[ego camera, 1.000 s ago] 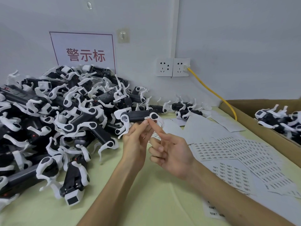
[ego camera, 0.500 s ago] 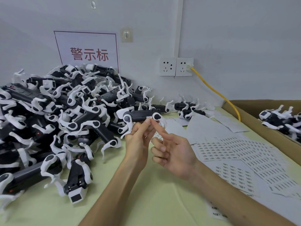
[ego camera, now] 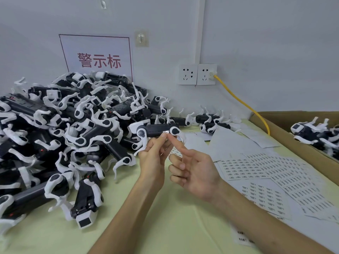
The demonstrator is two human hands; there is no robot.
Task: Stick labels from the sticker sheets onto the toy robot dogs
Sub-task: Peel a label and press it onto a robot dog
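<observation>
My left hand (ego camera: 154,158) grips a black toy robot dog (ego camera: 156,129) with white legs, held up lengthwise in front of the pile. A small white label (ego camera: 166,132) sits on the dog's side near its right leg joint. The straight index finger of my right hand (ego camera: 194,171) touches the dog just beside that label, while its other fingers curl loosely. Sticker sheets (ego camera: 256,167) with rows of small printed labels lie on the table to the right.
A big heap of robot dogs (ego camera: 73,125) fills the left of the pale green table (ego camera: 165,217). A cardboard box (ego camera: 293,145) at the right holds more dogs (ego camera: 311,132). A yellow cable (ego camera: 238,99) runs from the wall sockets (ego camera: 198,74). A red-lettered sign (ego camera: 97,57) hangs behind.
Both hands keep almost the same pose, with the right index fingertip staying at the label on the held dog. Only the view has shifted slightly.
</observation>
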